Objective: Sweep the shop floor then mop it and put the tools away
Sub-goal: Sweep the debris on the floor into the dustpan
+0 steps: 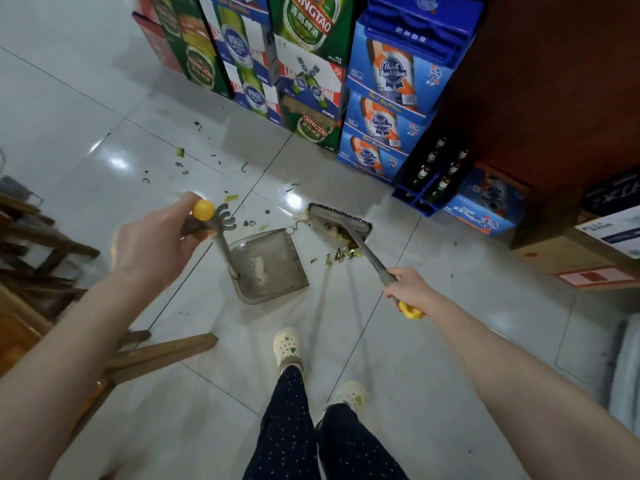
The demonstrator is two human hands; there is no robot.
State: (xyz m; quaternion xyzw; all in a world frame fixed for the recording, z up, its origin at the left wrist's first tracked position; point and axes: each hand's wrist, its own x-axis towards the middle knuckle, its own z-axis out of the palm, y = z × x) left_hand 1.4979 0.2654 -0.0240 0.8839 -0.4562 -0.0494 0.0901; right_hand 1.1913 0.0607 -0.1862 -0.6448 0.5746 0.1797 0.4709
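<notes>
While green scraps (345, 236) cling underneath, the grey broom (337, 216) tilts.

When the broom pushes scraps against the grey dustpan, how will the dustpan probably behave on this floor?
The dustpan probably slides easily: it rests on glossy tile floor showing light reflections. It looks like thin plastic, so likely light yet stiff. The left hand grips its long handle, which should keep it from skating or tipping.
</notes>
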